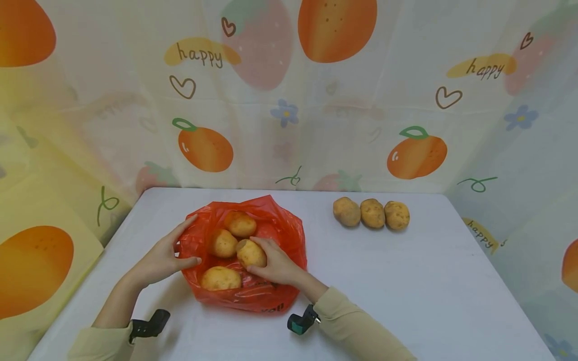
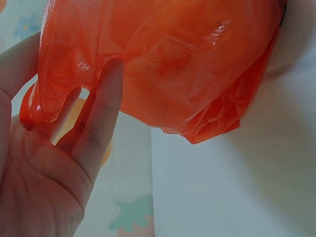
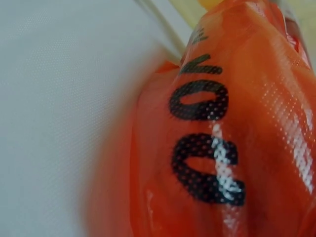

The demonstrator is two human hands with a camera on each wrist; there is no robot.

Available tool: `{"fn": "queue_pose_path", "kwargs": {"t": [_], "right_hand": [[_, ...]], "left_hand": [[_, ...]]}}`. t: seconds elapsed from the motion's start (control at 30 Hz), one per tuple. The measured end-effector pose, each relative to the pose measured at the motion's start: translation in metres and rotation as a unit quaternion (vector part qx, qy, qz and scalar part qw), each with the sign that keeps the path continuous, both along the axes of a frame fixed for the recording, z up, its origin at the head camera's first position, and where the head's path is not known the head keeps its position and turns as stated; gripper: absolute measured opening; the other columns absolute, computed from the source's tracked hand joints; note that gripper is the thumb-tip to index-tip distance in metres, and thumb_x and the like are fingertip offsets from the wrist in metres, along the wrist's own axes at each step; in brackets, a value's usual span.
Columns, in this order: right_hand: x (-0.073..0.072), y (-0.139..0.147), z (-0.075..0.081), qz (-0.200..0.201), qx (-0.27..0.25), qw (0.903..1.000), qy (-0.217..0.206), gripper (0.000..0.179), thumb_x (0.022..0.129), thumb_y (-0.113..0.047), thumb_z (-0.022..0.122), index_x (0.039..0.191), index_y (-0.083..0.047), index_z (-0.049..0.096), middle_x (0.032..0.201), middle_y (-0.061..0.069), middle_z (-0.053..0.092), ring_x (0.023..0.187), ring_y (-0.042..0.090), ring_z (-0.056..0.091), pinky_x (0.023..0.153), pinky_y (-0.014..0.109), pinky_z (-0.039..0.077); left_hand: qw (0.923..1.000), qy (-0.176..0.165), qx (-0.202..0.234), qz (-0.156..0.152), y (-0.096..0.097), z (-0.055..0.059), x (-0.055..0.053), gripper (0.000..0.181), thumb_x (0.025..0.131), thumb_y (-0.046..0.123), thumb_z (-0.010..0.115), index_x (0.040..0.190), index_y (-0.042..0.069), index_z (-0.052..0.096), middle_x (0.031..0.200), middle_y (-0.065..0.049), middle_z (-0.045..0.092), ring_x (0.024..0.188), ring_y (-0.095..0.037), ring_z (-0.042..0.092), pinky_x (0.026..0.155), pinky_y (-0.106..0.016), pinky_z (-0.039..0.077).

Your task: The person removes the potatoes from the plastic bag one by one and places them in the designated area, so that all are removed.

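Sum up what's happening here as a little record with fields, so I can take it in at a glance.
Container: red plastic bag, mouth open, dark lettering on its side
Inside it: three potatoes visible, besides the held one
Left grip: a bare hand, holding the bag's left edge
Right grip: a bare hand, holding a fourth potato at the bag's opening; whether it touches the others is unclear
Outside the bag: row of potatoes, three, toward the back right
Surface: white table
Backdrop: printed cloth with oranges, hearts and "happy"
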State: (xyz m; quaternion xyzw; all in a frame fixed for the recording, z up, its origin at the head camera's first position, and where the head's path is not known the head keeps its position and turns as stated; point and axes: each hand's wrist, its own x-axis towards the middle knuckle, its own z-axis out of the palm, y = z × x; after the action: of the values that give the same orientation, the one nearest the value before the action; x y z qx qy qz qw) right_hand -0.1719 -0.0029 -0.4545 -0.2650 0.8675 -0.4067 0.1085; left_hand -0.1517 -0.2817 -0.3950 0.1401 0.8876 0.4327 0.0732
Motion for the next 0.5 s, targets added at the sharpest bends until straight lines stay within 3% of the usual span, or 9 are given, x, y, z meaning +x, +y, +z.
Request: {"fn": "queue_pose_path", "kwargs": {"t": [0.3,0.5], "right_hand": [[0.003,0.001,0.007,-0.017,-0.011,0.9998,0.005,0.066,0.078,-0.040,0.061,0.134,-0.030,0.026,0.127,-0.005,0.036,0.106,0.010,0.043,0.085,0.030,0.043],[0.005,0.005,0.018,-0.028,-0.036,0.9987,0.023,0.068,0.077,-0.039,0.063,0.134,-0.028,0.028,0.127,-0.007,0.036,0.107,0.008,0.041,0.087,0.030,0.042]], "left_hand": [[1.0000,0.003,0.001,-0.002,0.001,-0.001,0.000,0.085,0.073,0.026,0.070,0.138,0.035,0.015,0.133,-0.009,0.031,0.111,-0.032,0.042,0.076,-0.038,0.050],[1.0000,-0.003,0.002,0.000,0.001,-0.001,0.000,0.085,0.073,0.026,0.069,0.138,0.036,0.015,0.134,-0.010,0.030,0.111,-0.034,0.041,0.075,-0.039,0.050]]}}
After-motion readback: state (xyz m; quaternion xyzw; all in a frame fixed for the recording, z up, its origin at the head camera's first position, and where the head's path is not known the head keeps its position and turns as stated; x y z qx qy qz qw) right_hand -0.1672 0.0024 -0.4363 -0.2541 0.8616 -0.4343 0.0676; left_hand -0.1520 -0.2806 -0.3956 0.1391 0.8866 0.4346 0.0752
